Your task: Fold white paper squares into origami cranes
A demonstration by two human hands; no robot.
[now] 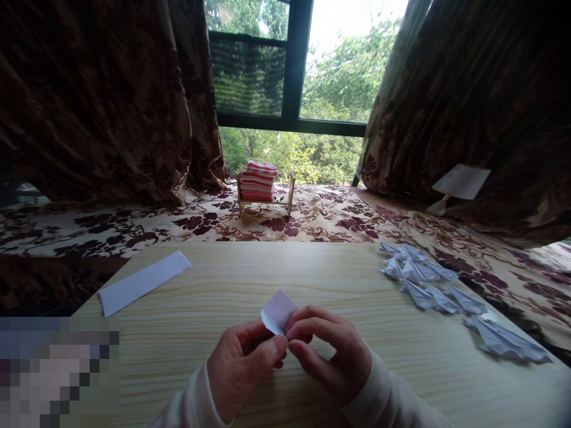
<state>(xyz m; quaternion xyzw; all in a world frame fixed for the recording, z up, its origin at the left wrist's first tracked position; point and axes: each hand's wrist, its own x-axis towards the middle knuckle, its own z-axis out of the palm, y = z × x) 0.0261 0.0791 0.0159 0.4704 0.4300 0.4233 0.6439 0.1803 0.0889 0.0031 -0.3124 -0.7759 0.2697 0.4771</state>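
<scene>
Fingers point(312, 327) over table point(200, 333) — window point(294, 89); curtains point(111, 101)

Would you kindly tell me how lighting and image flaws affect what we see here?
Head view: sky blown out nearly white, right curtain deep in shadow; same head view: pixelated block covering the lower left corner, white paper held by left hand and right hand without obvious blur.

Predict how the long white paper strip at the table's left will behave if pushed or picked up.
The paper strip lies flat on the smooth-looking table, so it would probably slide rather than roll or tip. It looks thin, so likely light and apt to bend if lifted by one end. Can't tell how many layers it has.
</scene>
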